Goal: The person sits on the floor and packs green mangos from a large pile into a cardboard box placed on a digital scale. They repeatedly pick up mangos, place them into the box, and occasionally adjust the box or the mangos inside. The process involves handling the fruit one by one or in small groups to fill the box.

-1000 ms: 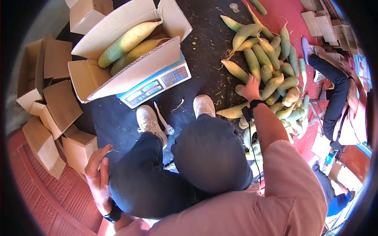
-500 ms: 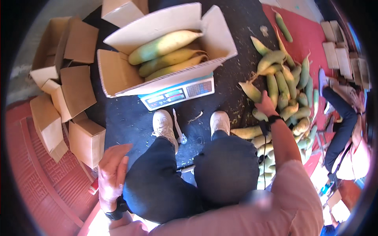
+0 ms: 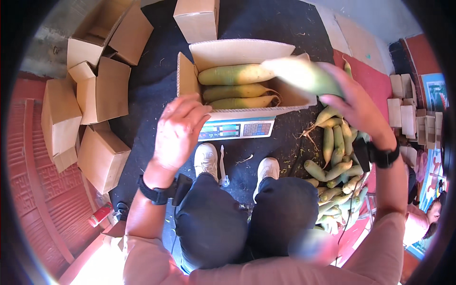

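My right hand (image 3: 354, 99) holds a green-and-white radish (image 3: 316, 78) over the right side of an open cardboard box (image 3: 247, 51). The radish is smeared by motion, its pale end pointing left. Inside the box, several long radishes (image 3: 235, 74) lie side by side, thin root tails to the right. My left hand (image 3: 178, 128) is at the box's front left corner, its fingers bent closed over the edge; the fingertips are partly hidden. Under the box stands a digital scale (image 3: 236, 129) with a display and keypad facing me.
A pile of radishes (image 3: 339, 166) lies at my right on dark and red flooring. Several cardboard boxes (image 3: 104, 90) stand at the left, another box (image 3: 197, 21) at the back. A red can (image 3: 100, 214) lies at the lower left. A person (image 3: 420, 223) sits at the far right.
My right hand has lifted a radish from the pile and brought it left over the box. My left hand has risen from beside my knee to the box's front left corner. The view has shifted.
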`<state>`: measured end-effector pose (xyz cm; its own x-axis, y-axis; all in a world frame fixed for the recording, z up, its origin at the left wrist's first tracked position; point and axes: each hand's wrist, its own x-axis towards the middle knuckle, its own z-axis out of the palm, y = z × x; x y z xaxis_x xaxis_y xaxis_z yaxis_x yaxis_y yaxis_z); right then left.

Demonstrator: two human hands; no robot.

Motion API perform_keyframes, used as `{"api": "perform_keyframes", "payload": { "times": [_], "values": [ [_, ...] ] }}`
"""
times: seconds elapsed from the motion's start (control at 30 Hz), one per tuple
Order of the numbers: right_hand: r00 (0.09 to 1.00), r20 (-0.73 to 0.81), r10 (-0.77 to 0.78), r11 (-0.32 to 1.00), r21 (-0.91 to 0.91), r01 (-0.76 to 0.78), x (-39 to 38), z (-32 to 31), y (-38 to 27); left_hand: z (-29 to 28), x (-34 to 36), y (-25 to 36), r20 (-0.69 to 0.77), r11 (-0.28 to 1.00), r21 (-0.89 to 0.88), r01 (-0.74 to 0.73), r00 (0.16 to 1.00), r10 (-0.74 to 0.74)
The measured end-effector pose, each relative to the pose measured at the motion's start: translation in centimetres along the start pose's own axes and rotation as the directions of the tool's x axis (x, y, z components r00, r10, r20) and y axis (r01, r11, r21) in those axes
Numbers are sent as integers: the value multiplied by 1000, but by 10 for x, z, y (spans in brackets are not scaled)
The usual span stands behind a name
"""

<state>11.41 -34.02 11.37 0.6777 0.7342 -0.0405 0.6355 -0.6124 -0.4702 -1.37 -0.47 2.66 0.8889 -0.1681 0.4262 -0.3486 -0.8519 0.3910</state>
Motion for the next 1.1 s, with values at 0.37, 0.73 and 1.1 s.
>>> {"api": "perform_keyframes", "payload": {
  "times": [0.37, 0.73, 1.1],
  "values": [
    [719, 680, 144, 949, -300, 94, 137, 120, -23, 12, -7, -8, -100, 997, -76, -24, 995, 16],
    [984, 173, -30, 981, 196, -4, 84, 54, -2, 11, -10, -13, -58, 997, -80, -9, 998, 5],
    [741, -366, 563, 795, 483, -366, -162, 107, 5, -68, -53, 0, -79, 977, -21, 211, 974, -212]
  ]
}}
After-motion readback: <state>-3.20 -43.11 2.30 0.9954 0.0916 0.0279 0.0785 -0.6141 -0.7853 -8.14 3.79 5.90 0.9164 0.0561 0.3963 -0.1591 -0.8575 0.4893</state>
